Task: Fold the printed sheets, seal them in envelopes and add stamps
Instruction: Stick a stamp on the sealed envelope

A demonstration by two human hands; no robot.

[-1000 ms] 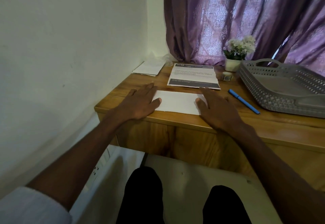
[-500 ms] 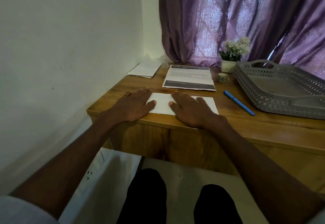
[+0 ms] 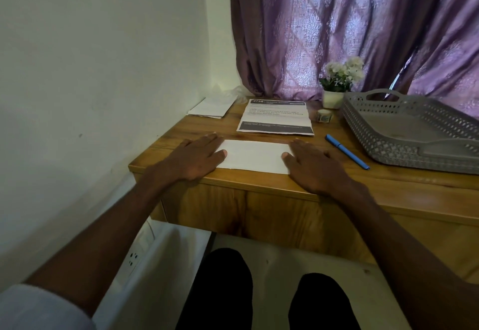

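Swept back rightward, the right hand (image 3: 315,165) is laid flat on the folded sheet (image 3: 255,156), whose long axis runs left-right; the left hand (image 3: 197,157) is pressed flat opposite.

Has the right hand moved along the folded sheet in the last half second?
Yes. The right hand slid from the middle of the folded sheet out to its right end, toward the blue pen; the left hand presses the left end.
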